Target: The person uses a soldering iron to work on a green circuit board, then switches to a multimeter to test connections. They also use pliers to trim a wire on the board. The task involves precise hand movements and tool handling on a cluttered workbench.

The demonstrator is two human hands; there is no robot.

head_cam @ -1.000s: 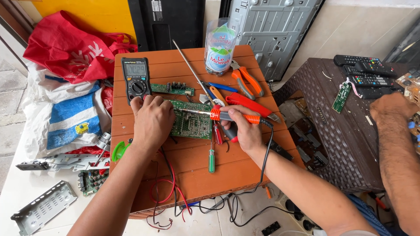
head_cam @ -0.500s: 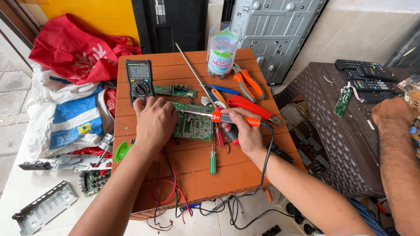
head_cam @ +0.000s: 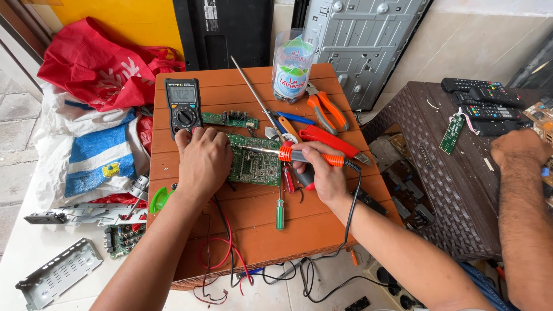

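A: In the head view, what is being done at frame centre?

B: The green circuit board (head_cam: 254, 165) is being pinned by the left hand (head_cam: 203, 160), fingers flat and spread. The soldering iron (head_cam: 291, 154) is being gripped by the right hand (head_cam: 324, 173), fingers clenched around it.

A: And next?

B: Judged as soldering; the tip is being kept steady on 1 joint.

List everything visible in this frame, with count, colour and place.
Circuit board: 1, green, table centre, under left hand.
Soldering iron: 1, orange-grey, in right hand, tip on the board.
Smaller board: 1, green, behind the circuit board.
Multimeter: 1, black, table's far left.
Plastic bottle: 1, clear, far edge.
Pliers: 1, orange handles, right of bottle.
Screwdriver: 1, green handle, near edge.
Table: 1, orange-brown slats.
Remotes: several, black, wicker stand at right.
Bag: 1, red, left.
Another person's arm: 1, far right.
Left hand: on board.
Right hand: grips iron.
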